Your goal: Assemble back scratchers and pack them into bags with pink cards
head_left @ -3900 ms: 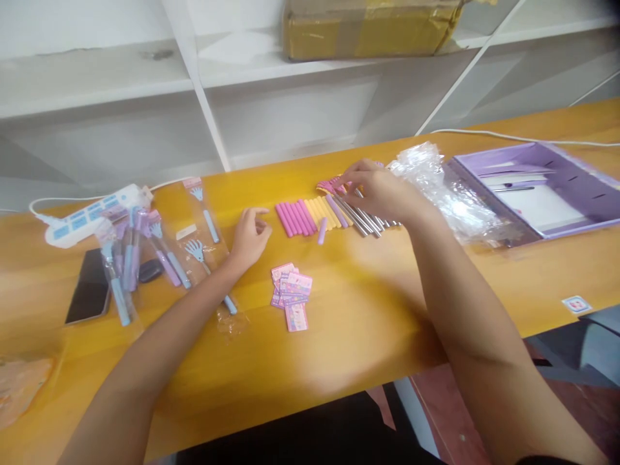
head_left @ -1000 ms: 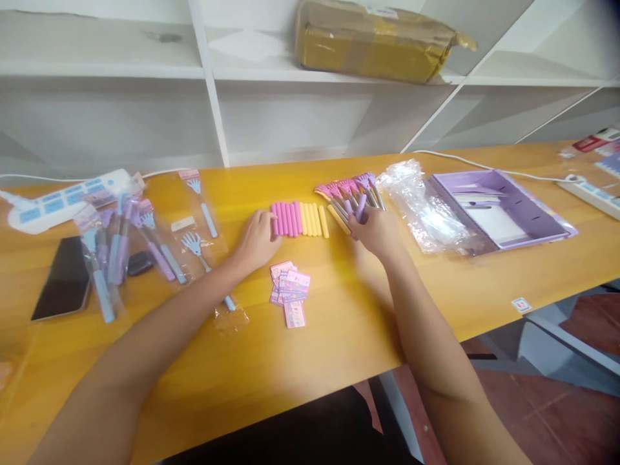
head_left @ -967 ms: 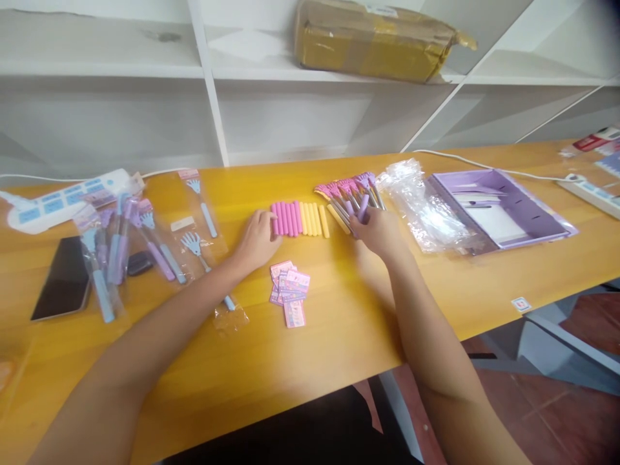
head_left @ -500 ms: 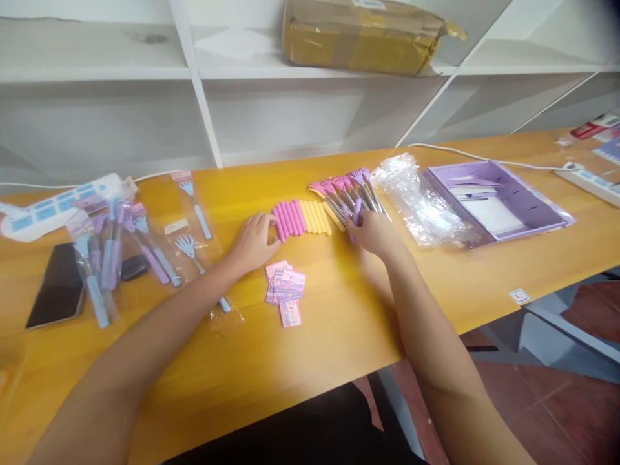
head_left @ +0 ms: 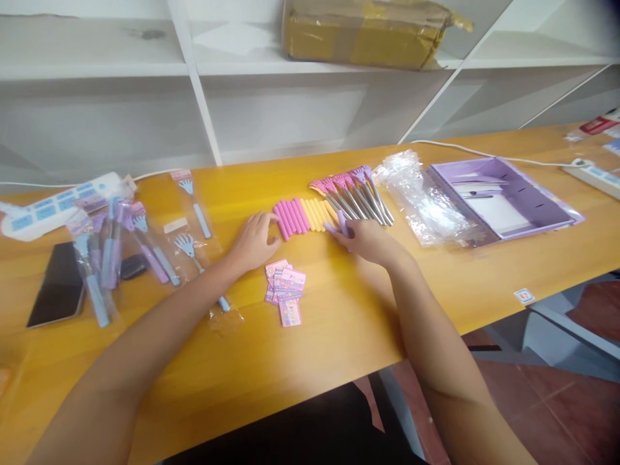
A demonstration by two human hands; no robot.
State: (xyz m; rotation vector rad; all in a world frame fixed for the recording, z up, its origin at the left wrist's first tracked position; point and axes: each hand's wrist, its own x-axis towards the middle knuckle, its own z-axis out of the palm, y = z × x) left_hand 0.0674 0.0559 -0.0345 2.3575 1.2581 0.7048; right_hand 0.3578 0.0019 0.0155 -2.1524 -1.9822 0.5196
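My right hand (head_left: 365, 240) pinches purple tubes (head_left: 343, 223) just right of a row of yellow tubes (head_left: 316, 214). Pink tubes (head_left: 290, 218) lie side by side against the yellow ones. At the left end of the pink tubes rests my left hand (head_left: 256, 240), its thumb and fingers apart and nothing in it. Metal rods with pink and purple hand-shaped heads (head_left: 358, 194) lie fanned out behind my right hand. Small printed cards (head_left: 287, 290) are in a loose pile nearer the table's front edge.
Bagged hand-shaped sticks (head_left: 113, 248) lie at the left, by a phone (head_left: 57, 284) and a power strip (head_left: 62, 205). Clear plastic bags (head_left: 416, 200) and a purple box (head_left: 537, 223) stand at the right. A taped carton (head_left: 363, 32) sits on the shelf.
My right hand has moved slightly left and down with the purple tubes, toward the yellow row, uncovering more of the metal rods. My left hand has barely moved.
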